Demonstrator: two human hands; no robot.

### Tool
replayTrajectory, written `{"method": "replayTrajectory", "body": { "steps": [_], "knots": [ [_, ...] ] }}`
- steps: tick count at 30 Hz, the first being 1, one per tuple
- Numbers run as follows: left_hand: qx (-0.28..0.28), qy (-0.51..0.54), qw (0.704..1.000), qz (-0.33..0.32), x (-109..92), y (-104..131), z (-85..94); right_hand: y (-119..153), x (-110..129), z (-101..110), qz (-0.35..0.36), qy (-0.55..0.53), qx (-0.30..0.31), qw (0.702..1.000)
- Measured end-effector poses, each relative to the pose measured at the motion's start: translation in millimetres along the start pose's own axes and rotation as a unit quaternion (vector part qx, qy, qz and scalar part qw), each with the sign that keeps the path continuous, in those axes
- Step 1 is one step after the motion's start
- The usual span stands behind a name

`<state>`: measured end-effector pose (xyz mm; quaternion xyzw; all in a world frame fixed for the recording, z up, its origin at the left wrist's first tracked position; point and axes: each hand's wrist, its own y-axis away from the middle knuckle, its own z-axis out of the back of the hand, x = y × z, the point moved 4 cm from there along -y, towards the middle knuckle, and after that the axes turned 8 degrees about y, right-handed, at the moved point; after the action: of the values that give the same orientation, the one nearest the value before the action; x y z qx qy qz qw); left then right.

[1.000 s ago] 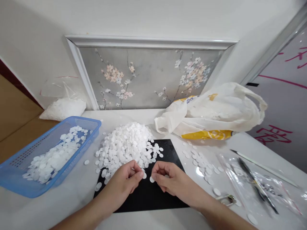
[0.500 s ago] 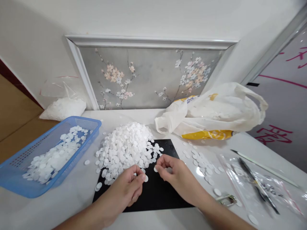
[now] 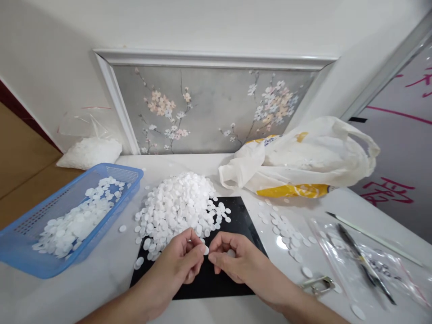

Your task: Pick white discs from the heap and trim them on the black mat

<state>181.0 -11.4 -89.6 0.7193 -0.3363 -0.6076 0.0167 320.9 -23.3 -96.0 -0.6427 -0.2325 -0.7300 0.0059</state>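
My left hand (image 3: 180,263) is closed, pinching a small white plastic disc (image 3: 206,250) between thumb and forefinger. Close to its right is my right hand (image 3: 238,258), its fingers curled and the fingertips almost at that disc. Inside the curl of the right hand another white disc (image 3: 231,253) partly shows. Both hands are over a black mat (image 3: 216,288). Behind them a heap of white discs (image 3: 180,202) covers the mat's left part and spills onto the table.
A blue basket (image 3: 43,265) with more discs stands left. A tied clear bag (image 3: 91,152) is behind it. At the back right lies a white and yellow plastic bag (image 3: 297,166). Scattered discs (image 3: 286,229), a nail clipper (image 3: 319,284), zip bags and a craft knife (image 3: 366,263) lie right.
My right hand has moved left and slightly down, up to the disc in my left hand. The disc at its fingertips now shows deeper in the curled fingers. The left hand has barely moved.
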Motion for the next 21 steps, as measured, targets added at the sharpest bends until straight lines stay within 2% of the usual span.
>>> {"method": "replayTrajectory", "body": {
  "steps": [6,11,17,21],
  "knots": [
    [0.018,-0.003,1.000,-0.001,-1.0,2.9,-4.9,2.7,4.3,-2.2,0.077,0.070,-0.027,0.994],
    [0.021,0.031,0.999,0.031,-0.9,2.8,-5.7,7.5,3.5,-3.4,0.053,0.049,-0.002,0.997],
    [0.028,0.029,0.999,0.025,0.5,2.4,-5.7,7.3,5.2,8.1,0.087,0.124,-0.059,0.987],
    [-0.002,0.035,0.999,0.000,-11.7,2.1,1.6,1.7,0.3,22.5,0.080,0.115,-0.098,0.985]
  ]
}}
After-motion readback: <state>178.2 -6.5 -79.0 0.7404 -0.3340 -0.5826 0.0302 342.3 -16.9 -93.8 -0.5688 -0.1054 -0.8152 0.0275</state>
